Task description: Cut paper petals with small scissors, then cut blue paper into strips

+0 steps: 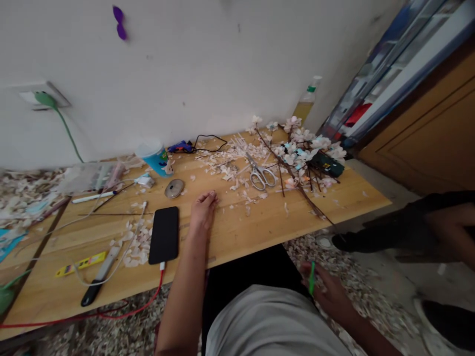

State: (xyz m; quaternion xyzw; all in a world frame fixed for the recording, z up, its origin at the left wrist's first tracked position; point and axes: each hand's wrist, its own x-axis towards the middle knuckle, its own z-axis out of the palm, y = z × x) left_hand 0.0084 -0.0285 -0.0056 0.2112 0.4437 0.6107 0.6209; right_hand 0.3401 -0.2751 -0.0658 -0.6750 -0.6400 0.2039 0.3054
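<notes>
My left hand (204, 207) rests on the wooden table (237, 222), fingers curled together near a few loose petals; whatever it may hold is too small to make out. Beside my right thigh, below the table's edge, my right hand (324, 287) is closed on a thin green item (311, 278). To the left of my left forearm lies a black phone (164, 235) with a red cable plugged in. Gray-handled scissors (262, 177) lie among petals, and flowering branches (297, 153) spread over the table's right part.
A blue cup (158, 159), round metal lid (174, 188), black-handled cutter (99, 277) and yellow packet (81, 263) are on the left. A bottle (306, 101) stands by the wall. Another person's leg (401, 225) is at right. Petals cover the floor.
</notes>
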